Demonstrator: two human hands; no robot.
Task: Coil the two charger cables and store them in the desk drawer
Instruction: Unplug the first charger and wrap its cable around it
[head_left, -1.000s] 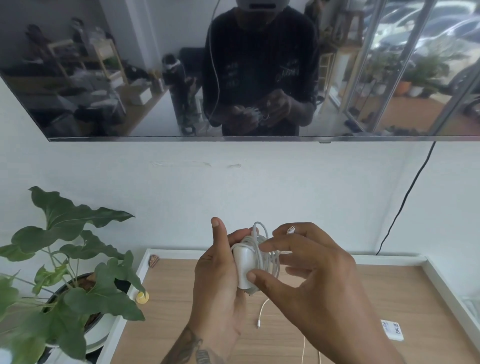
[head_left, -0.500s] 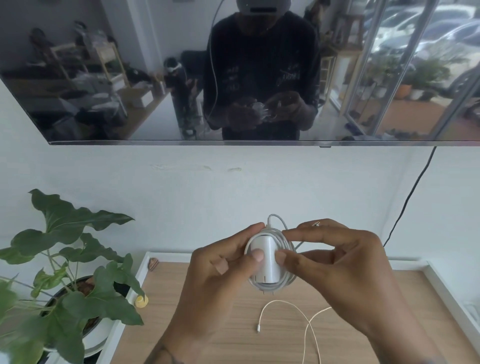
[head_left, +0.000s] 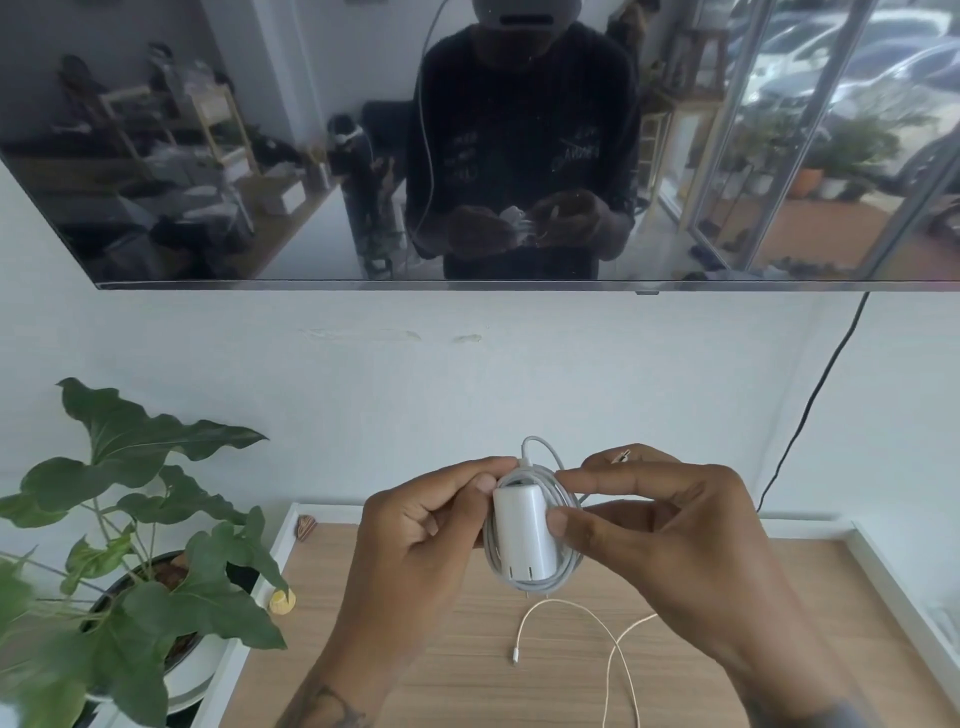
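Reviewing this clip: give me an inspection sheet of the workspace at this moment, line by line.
Surface: light wooden desk top with white raised rim; no drawer seen.
Job's things: white charger brick with grey-white cable coiled round it, held above the desk; thin white cable loose on the desk.
Clutter: small yellow object and brown shell-like object on the rim.
Grippers: left hand and right hand both pinch the brick.
Cables: black wall cable.
Surroundings: green potted plant, dark wall screen reflecting the person.

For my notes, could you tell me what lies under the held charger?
The wooden desk, with a loose white cable lying uncoiled. The desk further right is hidden by the right hand.
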